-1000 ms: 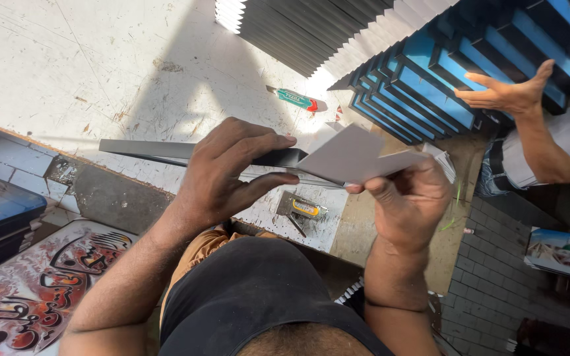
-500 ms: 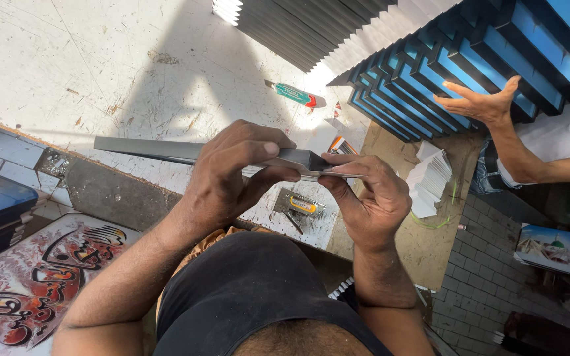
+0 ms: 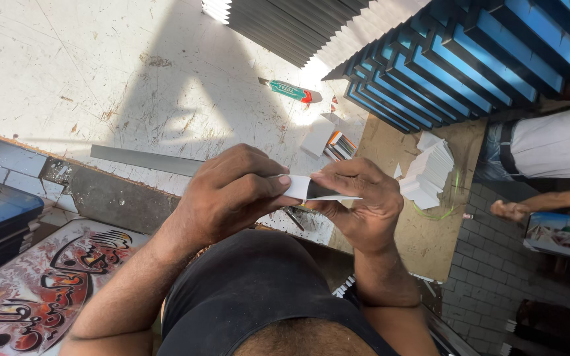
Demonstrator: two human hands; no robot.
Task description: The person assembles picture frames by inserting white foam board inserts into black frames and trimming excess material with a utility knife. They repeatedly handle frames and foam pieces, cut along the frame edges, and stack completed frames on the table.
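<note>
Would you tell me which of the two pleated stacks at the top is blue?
The right-hand pleated stack, by the other person; the left one is grey and white.

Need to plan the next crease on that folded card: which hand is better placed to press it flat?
Probably the right hand: its fingers already wrap the card at the folded end. The left hand pinches the other end, steadying it.

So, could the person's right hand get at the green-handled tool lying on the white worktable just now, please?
Probably not at once: the right hand and left hand both pinch a folded grey-and-white card strip; the green-handled tool lies unobstructed farther across the white worktable.
</note>
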